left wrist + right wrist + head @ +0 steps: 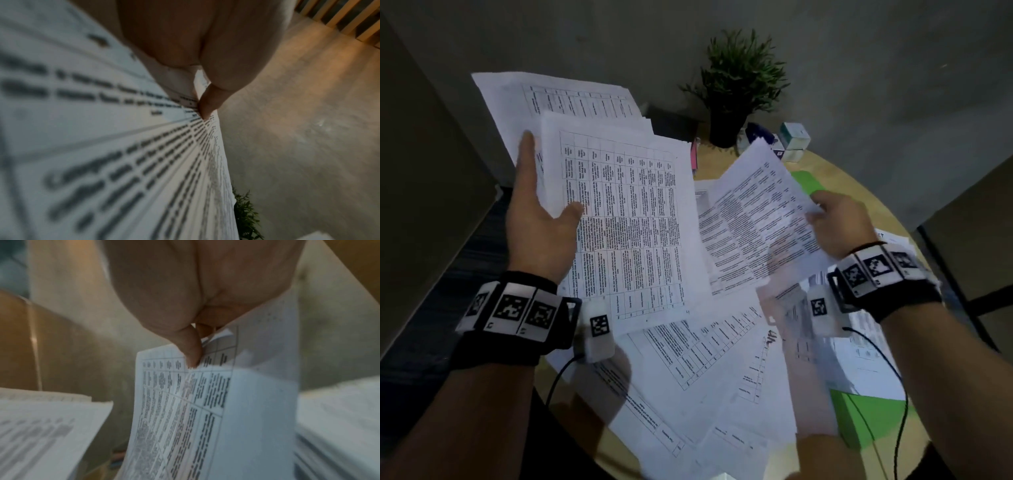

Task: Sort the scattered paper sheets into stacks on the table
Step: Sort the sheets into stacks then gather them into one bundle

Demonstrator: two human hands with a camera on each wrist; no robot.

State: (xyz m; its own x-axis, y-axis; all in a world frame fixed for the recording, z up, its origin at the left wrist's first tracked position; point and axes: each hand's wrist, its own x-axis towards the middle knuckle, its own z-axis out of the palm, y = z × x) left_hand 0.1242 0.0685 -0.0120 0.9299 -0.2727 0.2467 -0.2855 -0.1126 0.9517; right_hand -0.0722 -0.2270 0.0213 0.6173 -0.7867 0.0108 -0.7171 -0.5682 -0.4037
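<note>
My left hand (541, 212) holds a thick stack of printed sheets (619, 219) above the table's left side, thumb pressed on the top page and fingers hidden beneath. In the left wrist view the thumb (207, 104) pins the stack (123, 146). My right hand (835, 222) pinches a single printed sheet (756, 219) by its right edge, lifted and tilted just right of the stack. The right wrist view shows the thumb (191, 353) on that sheet (185, 410). More loose sheets (709, 370) lie scattered over the round wooden table (835, 171).
A potted plant (739, 89) stands at the back of the table, with small boxes (791, 140) to its right. A green folder (869, 421) lies under papers at the right. A pink object (693, 156) peeks out behind the stack.
</note>
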